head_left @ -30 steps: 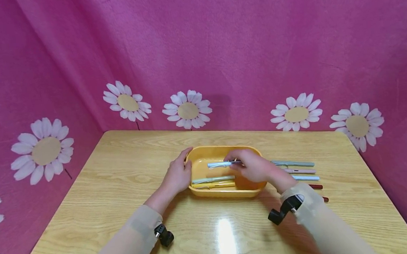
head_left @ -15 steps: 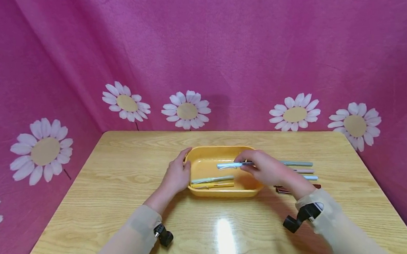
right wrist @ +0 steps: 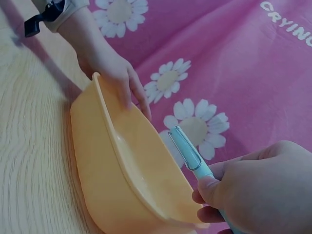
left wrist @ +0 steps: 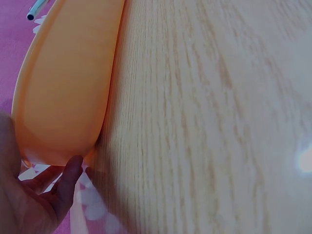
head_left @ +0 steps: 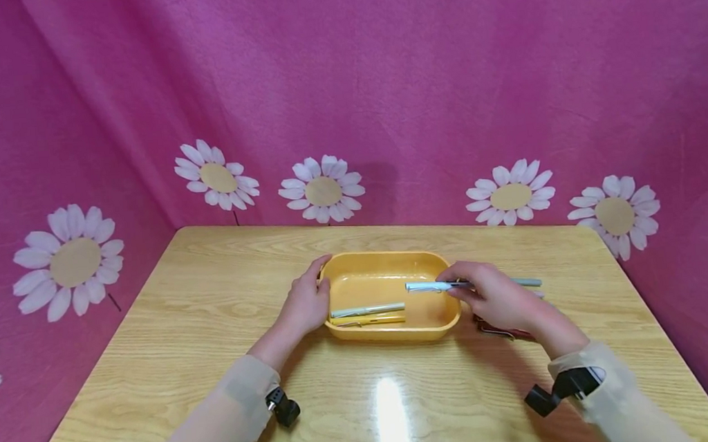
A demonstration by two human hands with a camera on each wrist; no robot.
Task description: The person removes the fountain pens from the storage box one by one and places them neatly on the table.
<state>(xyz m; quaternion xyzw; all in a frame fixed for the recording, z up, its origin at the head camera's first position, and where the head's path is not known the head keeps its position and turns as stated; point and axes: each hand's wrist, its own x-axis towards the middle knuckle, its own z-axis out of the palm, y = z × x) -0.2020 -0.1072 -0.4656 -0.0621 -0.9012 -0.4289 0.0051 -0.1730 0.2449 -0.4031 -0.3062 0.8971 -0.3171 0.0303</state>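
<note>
My left hand (head_left: 305, 302) holds the left end of a yellow plastic basin (head_left: 394, 334); its thumb laps over the rim and its other fingers lie outside the end wall. A pale green pen (head_left: 367, 310) and a yellow pen (head_left: 374, 321) lie side by side along the basin's near side. Above the basin's right end, my right hand (head_left: 498, 295) pinches a light blue pen (head_left: 424, 286) between thumb and fingers. The pen lies roughly level, its clip end (right wrist: 185, 148) pointing left. The right hand hides part of it.
Right of the basin, partly under my right arm, lie a grey-green pen (head_left: 527, 281) and a dark red pen (head_left: 503, 333). The wooden table (head_left: 220, 259) meets a pink flowered cloth (head_left: 419, 91) at the back and sides.
My right hand has moved right with the light blue pen, from over the basin's middle to its right end. The left hand stays at the basin's left end.
</note>
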